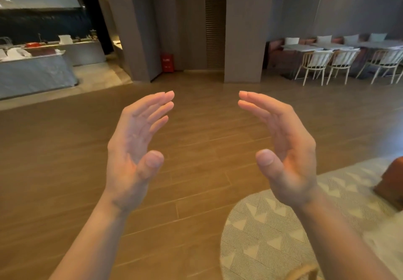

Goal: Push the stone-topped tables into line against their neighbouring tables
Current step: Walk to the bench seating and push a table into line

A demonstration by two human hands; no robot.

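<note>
My left hand (136, 146) and my right hand (283, 149) are raised in front of me over the wooden floor, palms facing each other, fingers straight, holding nothing. The stone-topped tables (303, 47) stand far off at the back right in a row, pale tops side by side along an orange bench with white cushions. Both hands are well short of them, touching nothing.
White chairs (314, 64) stand in front of the tables. A grey pillar (244, 40) rises between me and them. A patterned rug (272, 225) and an orange seat (390, 183) lie at the right. A serving counter (35, 70) is at the left, a red box (167, 62) by the wall.
</note>
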